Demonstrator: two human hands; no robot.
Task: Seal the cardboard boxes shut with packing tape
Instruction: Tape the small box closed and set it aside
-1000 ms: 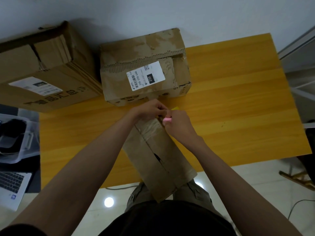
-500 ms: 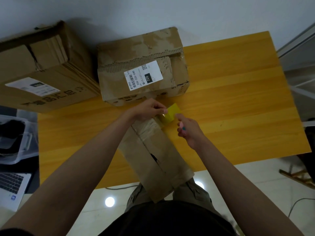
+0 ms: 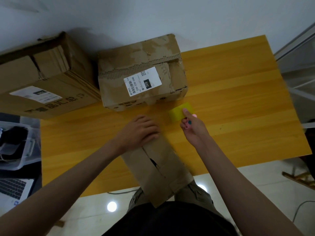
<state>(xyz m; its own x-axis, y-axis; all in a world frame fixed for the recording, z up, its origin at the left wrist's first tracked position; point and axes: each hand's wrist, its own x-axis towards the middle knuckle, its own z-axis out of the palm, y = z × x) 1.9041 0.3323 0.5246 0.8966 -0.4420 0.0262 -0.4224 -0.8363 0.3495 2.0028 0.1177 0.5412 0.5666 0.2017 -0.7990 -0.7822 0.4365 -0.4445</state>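
Three cardboard boxes are in front of me. The nearest box [image 3: 160, 169] hangs off the desk [image 3: 238, 103] edge over my lap, and my left hand [image 3: 139, 132] presses flat on its far end, fingers straight. Just right of it, my right hand [image 3: 191, 124] pinches a yellow roll of tape [image 3: 179, 111] and a small pink tool [image 3: 188, 123]. Beyond sit a labelled box [image 3: 141, 74] and, left, a bigger box [image 3: 42, 79].
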